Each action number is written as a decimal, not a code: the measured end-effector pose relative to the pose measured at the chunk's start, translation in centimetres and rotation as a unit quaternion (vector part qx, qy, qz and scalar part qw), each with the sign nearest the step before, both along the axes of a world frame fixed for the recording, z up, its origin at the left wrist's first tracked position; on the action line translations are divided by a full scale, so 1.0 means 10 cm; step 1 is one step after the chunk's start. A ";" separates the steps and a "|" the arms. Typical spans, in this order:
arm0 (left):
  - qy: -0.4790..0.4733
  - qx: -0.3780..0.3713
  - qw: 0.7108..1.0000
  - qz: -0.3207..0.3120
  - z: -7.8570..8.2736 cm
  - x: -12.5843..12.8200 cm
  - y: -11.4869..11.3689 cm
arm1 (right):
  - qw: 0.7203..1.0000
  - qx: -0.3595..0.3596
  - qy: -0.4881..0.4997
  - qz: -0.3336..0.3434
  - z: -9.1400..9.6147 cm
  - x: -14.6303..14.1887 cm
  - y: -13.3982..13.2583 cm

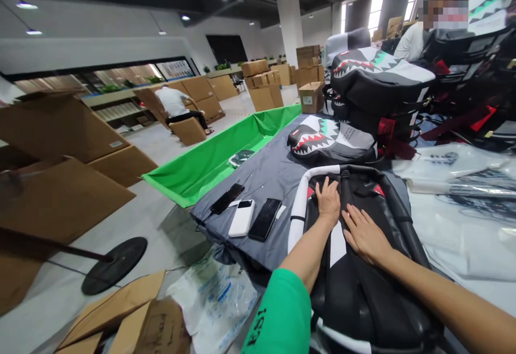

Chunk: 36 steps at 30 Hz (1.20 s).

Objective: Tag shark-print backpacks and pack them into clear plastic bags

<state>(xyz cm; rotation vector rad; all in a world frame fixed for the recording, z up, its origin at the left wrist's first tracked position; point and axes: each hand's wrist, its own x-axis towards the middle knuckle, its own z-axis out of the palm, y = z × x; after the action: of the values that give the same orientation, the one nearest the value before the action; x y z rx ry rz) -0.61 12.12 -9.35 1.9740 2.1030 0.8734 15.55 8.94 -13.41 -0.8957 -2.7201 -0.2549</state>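
A black backpack (366, 289) with white and grey edging lies flat on the grey-clothed table, its straps and back side facing up. My left hand (329, 202) rests near its top end, fingers spread and slightly bent beside a strap. Just right of it, my right hand (366, 237) lies flat on the black panel with its fingers stretched out. Neither hand appears to grip anything. Beyond the top end sits another backpack (332, 139) with a shark-mouth print.
Left of the backpack lie a white phone-like device (242, 218) and black phones (265, 219). Stacked backpacks (374, 79) rise behind; clear plastic bags (467, 225) cover the right side. A green fabric trough (217, 155) runs along the table's left edge. Another person (411, 42) stands at back right.
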 end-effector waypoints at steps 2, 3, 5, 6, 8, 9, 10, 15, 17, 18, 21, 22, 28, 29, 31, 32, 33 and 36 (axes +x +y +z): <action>0.008 -0.009 0.998 -0.067 0.12 0.04 -0.25 | 1.000 -0.012 0.008 -0.012 -0.07 -0.07 0.04; 0.015 -0.016 0.990 -0.143 0.16 0.08 -0.42 | 1.000 -0.018 0.012 -0.013 -0.09 -0.09 0.06; 0.043 -0.027 0.935 -0.352 0.20 0.14 -0.79 | 0.999 -0.025 0.023 -0.016 -0.13 -0.11 0.08; 0.064 -0.027 0.892 -0.446 0.19 0.16 -0.96 | 0.999 -0.026 0.030 -0.018 -0.14 -0.12 0.07; 0.118 -0.016 0.836 -0.535 0.10 0.17 -1.22 | 0.998 -0.024 0.045 -0.020 -0.14 -0.13 0.04; 0.147 -0.009 0.837 -0.527 0.03 0.17 -1.29 | 0.998 -0.023 0.054 -0.019 -0.14 -0.14 0.04; 0.174 -0.001 0.849 -0.499 -0.06 0.16 -1.33 | 0.998 -0.022 0.062 -0.016 -0.14 -0.15 0.04; 0.259 0.051 0.887 -0.380 -0.41 0.15 -1.25 | 0.993 -0.020 0.117 0.007 0.07 -0.12 0.06; 0.283 0.065 0.877 -0.382 -0.42 0.16 -1.18 | 0.990 -0.019 0.134 0.045 0.28 -0.05 -0.08; 0.293 0.068 0.867 -0.398 -0.40 0.15 -1.14 | 0.986 -0.028 0.127 0.101 0.39 0.00 -0.19; 0.306 0.068 0.826 -0.468 -0.27 0.06 -1.02 | 0.925 -0.111 0.020 0.363 0.66 0.10 -0.60; 0.308 0.069 0.822 -0.474 -0.24 0.01 -0.99 | 0.893 -0.148 -0.023 0.425 0.70 0.12 -0.72; 0.244 0.101 0.939 -0.220 -0.39 -0.18 -1.07 | 0.870 -0.178 -0.019 0.460 0.22 0.06 -0.80; 0.225 0.094 0.954 -0.172 -0.44 -0.19 -1.09 | 0.875 -0.157 0.005 0.458 0.10 0.04 -0.75; 0.198 0.066 0.972 -0.106 -0.49 -0.19 -1.09 | 0.892 -0.119 0.049 0.433 -0.07 0.00 -0.65; 0.190 0.049 0.976 -0.091 -0.49 -0.18 -1.07 | 0.901 -0.103 0.068 0.415 -0.11 -0.02 -0.60; 0.185 0.032 0.978 -0.087 -0.48 -0.18 -1.05 | 0.909 -0.091 0.082 0.399 -0.13 -0.04 -0.58; 0.167 -0.023 0.981 -0.097 -0.39 -0.15 -1.08 | 0.926 -0.039 0.130 0.352 0.00 -0.02 -0.63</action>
<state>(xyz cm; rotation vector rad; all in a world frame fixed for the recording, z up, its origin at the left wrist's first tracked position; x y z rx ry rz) -2.07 1.33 -13.28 2.3905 2.0139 0.4817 15.33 2.62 -13.41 0.0758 -2.6030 0.1136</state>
